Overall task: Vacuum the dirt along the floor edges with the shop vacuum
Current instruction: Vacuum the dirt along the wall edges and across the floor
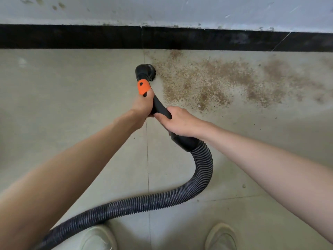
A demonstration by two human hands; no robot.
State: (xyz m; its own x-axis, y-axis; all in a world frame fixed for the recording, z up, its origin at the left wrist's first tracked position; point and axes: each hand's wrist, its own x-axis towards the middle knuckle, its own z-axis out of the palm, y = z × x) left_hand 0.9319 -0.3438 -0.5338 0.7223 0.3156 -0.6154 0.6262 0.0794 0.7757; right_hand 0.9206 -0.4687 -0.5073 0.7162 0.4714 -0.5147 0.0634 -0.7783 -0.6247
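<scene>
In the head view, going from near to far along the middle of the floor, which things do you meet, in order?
Shoes → corrugated hose → right hand → left hand → orange collar → brush nozzle → black baseboard → wall.

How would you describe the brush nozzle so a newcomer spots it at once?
Find the black baseboard along the wall; just below its seam, at the left edge of the dirt, sits the nozzle. It is black and round, bristled, joined to an orange collar.

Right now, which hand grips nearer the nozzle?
The left hand, at the orange collar behind the brush nozzle; the right hand holds farther back.
</scene>
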